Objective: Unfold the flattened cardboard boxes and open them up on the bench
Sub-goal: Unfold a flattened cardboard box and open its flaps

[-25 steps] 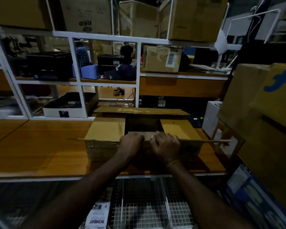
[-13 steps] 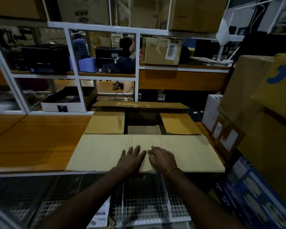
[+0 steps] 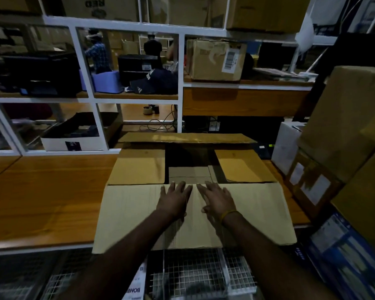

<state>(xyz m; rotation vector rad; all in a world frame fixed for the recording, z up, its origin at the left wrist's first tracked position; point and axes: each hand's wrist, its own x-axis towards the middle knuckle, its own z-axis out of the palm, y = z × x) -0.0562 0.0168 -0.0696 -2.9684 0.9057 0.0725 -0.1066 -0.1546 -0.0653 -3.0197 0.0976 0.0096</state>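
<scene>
The box (image 3: 188, 169) is seen opened on the bench (image 3: 46, 191), its near flap (image 3: 256, 213) folded out toward the bench's front edge. The flap is pressed flat by the left hand (image 3: 174, 201) and right hand (image 3: 218, 200) (side by side, fingers straight and spread, nothing gripped).

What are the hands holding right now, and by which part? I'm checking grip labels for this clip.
Nothing is held. The left hand and right hand lie flat, fingers straight, on the near flap of the cardboard box.
</scene>
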